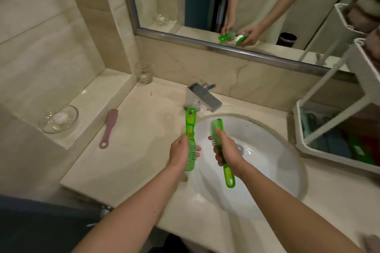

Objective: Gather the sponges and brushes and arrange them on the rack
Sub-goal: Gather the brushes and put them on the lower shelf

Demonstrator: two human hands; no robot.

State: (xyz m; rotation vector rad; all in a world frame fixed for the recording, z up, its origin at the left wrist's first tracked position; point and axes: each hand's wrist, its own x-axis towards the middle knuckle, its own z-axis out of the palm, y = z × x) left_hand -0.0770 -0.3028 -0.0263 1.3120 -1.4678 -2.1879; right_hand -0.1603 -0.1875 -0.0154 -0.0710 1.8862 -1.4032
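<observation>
My left hand (181,153) grips a clear green brush (190,127) around its bristle end, handle pointing away toward the faucet. My right hand (227,150) holds a second green brush (229,176) at its middle, bristle head up and handle hanging toward me. Both are held over the left part of the white sink (273,150). A pink brush (110,127) lies on the counter to the left. The white tiered rack (302,121) stands at the right, with blurred dark, blue and green items in its lower tray.
A chrome faucet (202,96) stands behind the sink. A glass soap dish (59,119) rests on the left ledge and a glass cup (146,74) in the back corner. The mirror (205,6) above reflects my hands and body.
</observation>
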